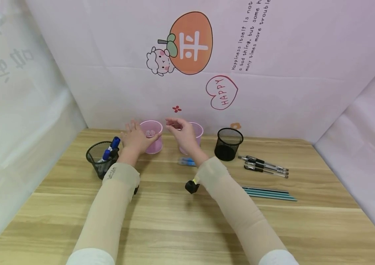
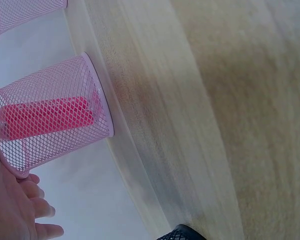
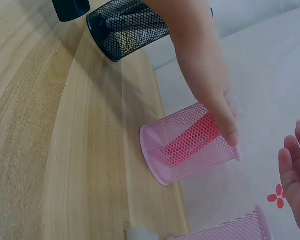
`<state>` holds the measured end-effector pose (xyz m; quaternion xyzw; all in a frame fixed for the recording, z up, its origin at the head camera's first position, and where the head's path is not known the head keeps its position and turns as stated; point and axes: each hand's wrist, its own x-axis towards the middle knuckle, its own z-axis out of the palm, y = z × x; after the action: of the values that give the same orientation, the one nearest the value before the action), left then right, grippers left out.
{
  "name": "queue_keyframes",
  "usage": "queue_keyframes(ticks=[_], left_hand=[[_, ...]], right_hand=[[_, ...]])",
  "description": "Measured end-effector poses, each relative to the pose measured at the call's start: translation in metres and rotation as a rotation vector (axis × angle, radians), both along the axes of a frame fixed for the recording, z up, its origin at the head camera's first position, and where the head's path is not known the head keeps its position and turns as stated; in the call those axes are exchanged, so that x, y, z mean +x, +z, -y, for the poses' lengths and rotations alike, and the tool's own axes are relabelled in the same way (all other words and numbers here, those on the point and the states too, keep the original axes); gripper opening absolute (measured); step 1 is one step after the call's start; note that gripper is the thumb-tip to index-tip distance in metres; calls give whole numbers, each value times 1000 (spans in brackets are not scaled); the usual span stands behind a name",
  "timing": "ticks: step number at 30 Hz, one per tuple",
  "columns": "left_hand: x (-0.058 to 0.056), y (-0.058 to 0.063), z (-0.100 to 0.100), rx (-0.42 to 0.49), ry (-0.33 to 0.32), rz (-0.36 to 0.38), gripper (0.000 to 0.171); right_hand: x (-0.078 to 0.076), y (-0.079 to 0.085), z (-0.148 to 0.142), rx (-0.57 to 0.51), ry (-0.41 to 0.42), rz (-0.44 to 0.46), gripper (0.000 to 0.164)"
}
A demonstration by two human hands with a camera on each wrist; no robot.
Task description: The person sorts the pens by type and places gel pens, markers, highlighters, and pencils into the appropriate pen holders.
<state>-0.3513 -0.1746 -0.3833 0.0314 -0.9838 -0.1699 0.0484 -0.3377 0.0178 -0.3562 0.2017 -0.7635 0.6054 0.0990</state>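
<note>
My left hand (image 1: 135, 140) is at the left pink mesh cup (image 1: 154, 146), its thumb along the front wall near the rim. Its other fingers fan out loosely beside and behind the cup. Inside stand pink-red stick-like things (image 2: 47, 119) with clear ends, seen through the mesh. My right hand (image 1: 185, 136) hovers in front of a second pink mesh cup (image 1: 196, 129), hiding part of it. Its fingers (image 3: 288, 165) bend loosely towards the left cup, with nothing showing between them. Blue-and-clear stick-like things (image 1: 186, 161) lie below my right wrist.
At the left, a black mesh cup (image 1: 96, 156) holds blue-capped markers (image 1: 115, 142). Another black mesh cup (image 1: 228, 147) stands right of the pink ones. Several black-and-clear pens (image 1: 267, 167) and teal pencils (image 1: 270, 194) lie at the right. A white printed backdrop (image 1: 124, 92) rises behind the table.
</note>
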Motion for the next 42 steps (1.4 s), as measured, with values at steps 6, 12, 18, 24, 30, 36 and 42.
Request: queue_keyframes(ticks=[6,12,18,24,30,36,42], left_hand=[[1,-1,1,2,-5,12,120],[1,0,1,10,-5,14,120],[1,-1,1,21,-7,-3,118],[1,0,1,22,-7,-11,117],[1,0,0,25,-8,-10,117],[0,-1,0,23,-7,-13,117],[0,-2,0,14,-4,-10,118]], right_hand=[[7,3,-7,27,26,1,29],[10,2,-16,4,62,-1,30],[12,6,-27,45,99,40,30],[13,5,-38,127,144,15,29],[16,2,-51,197,198,-4,26],[20,-1,-64,325,231,-39,26],[21,-5,-74,480,303,-117,26]])
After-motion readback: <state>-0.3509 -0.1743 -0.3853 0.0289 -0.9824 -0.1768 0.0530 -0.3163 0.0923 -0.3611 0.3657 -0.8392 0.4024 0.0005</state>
